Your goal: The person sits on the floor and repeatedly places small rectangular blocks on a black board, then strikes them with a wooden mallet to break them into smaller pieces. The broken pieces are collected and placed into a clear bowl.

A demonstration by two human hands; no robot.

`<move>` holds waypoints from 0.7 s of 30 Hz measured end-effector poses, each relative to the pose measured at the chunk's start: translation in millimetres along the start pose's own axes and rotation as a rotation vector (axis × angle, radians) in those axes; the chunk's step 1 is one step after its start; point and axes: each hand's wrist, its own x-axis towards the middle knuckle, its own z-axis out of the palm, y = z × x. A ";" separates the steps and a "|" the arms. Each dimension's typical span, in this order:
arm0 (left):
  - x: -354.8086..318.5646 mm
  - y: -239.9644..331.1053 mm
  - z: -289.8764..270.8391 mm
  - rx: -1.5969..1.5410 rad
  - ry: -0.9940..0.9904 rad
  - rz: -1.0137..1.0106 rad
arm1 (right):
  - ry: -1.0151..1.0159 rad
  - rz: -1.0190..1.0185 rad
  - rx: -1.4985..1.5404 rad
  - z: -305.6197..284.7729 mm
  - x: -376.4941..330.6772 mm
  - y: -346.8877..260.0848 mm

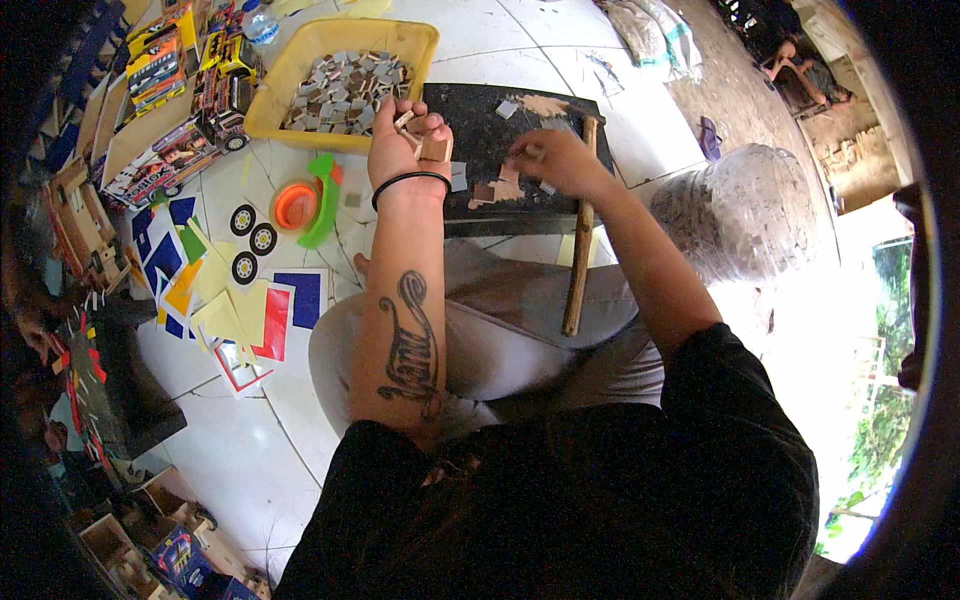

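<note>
My left hand (408, 140) is closed around small pale wooden pieces (434, 148), held at the near left edge of a black work board (480, 130); a black band circles that wrist. My right hand (552, 160) rests on the board with fingers pinched on small wooden bits (503, 188) lying there. A long wooden stick (580, 230) lies across the board's right side, reaching down over my lap. Behind the left hand sits a yellow tray (270, 100) full of several small grey and brown tiles.
Coloured paper sheets (240, 300) and three small black wheels (252, 240) lie on the white tiled floor at left, beside an orange and green tape dispenser (308, 200). Toy trucks and boxes (190, 90) stand far left. A clear plastic sack (740, 210) sits at right.
</note>
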 end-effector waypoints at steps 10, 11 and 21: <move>7.4 6.6 -9.1 0.011 -0.124 -0.116 | 0.179 0.330 1.043 7.1 -24.1 -15.8; 3.1 -0.9 -6.4 0.046 -0.150 -0.110 | 0.142 0.407 1.565 0.7 -37.0 -11.5; -99.8 -204.1 59.8 0.527 0.045 -0.194 | 0.718 0.336 2.038 -54.3 -180.6 -19.6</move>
